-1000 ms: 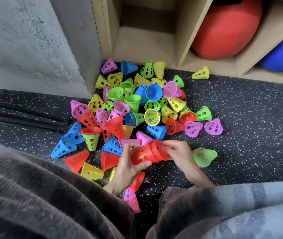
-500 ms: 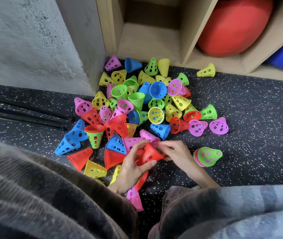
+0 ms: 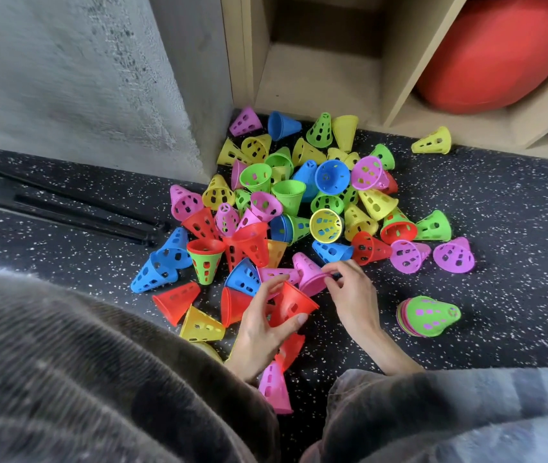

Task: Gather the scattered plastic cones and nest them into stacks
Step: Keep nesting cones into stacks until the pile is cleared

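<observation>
- Near the front edge of the pile, the left hand is curled around a red cone, thumb on one side and fingers on the other.
- Just beside it, the right hand pinches the rim of a pink cone with its fingertips.
- Beyond them the scattered cones cover the speckled floor; a nested green-and-pink stack lies to the right.
- They look light, stiff, thin-walled and perforated; the wide rim seems the easiest hold.
</observation>
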